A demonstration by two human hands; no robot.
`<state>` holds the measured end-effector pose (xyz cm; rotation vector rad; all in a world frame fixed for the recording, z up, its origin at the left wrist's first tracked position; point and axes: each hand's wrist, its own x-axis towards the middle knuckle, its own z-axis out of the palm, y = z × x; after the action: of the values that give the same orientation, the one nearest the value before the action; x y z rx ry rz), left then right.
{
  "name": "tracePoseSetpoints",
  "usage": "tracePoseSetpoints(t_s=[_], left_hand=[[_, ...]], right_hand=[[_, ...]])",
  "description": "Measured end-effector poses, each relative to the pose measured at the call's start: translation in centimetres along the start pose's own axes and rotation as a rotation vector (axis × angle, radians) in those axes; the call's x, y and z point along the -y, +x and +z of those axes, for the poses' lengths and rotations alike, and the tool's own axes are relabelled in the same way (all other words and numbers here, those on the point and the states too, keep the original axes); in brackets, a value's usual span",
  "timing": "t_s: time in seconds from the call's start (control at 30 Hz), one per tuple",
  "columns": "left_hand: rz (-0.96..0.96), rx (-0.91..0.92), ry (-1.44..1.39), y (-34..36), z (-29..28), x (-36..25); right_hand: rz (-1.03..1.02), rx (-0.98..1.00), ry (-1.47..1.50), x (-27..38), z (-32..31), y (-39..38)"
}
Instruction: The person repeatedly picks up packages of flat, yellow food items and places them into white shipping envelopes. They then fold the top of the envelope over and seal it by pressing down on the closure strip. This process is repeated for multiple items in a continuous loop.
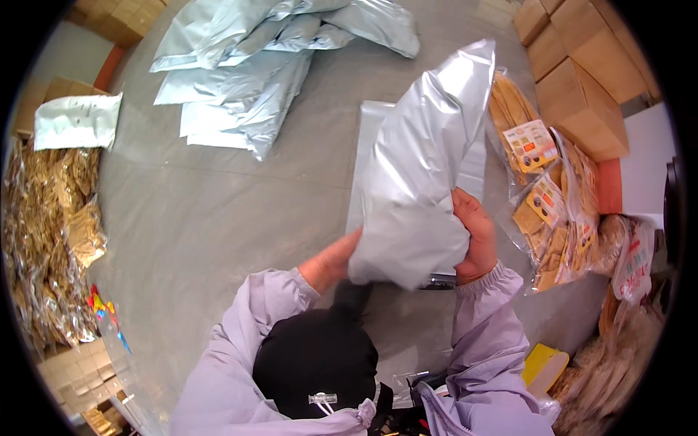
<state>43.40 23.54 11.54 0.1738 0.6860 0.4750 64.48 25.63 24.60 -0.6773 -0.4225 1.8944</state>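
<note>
I grip a large silver plastic mailer bag (418, 160) upright and slightly tilted, with something inside. My left hand (331, 258) is at its lower left edge, fingertips hidden behind it. My right hand (472, 232) has its fingers wrapped round the right side. Beneath and behind the bag lies a flat silver bag (371, 116) on the grey floor (254, 211). A dark object with a metallic part (440, 283) shows just below the held bag, too hidden to identify.
Silver bags (240, 94) lie piled ahead. Clear packs of brown goods (574, 211) and cardboard boxes (578, 109) line the right, beside a yellow object (545, 367). Golden-brown bagged goods (47, 240), a white package (76, 120) and colourful small items (102, 309) are at the left.
</note>
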Motion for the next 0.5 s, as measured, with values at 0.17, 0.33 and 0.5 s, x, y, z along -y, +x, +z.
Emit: tracePoseSetpoints(t_s=[0.17,0.33,0.5], left_hand=[[0.110,0.185,-0.162,-4.4,-6.0,2.5],[0.637,-0.117,-0.287,-12.0,-5.9,-0.6],[0.895,-0.475,-0.307,-13.9,-10.9,-4.6]], right_hand=[[0.186,0.270,-0.195,-1.0,5.8,0.4],[-0.185,0.527,-0.736,-2.8,10.8,2.2],[-0.287,-0.003,-0.921,-5.6,2.0,3.1]])
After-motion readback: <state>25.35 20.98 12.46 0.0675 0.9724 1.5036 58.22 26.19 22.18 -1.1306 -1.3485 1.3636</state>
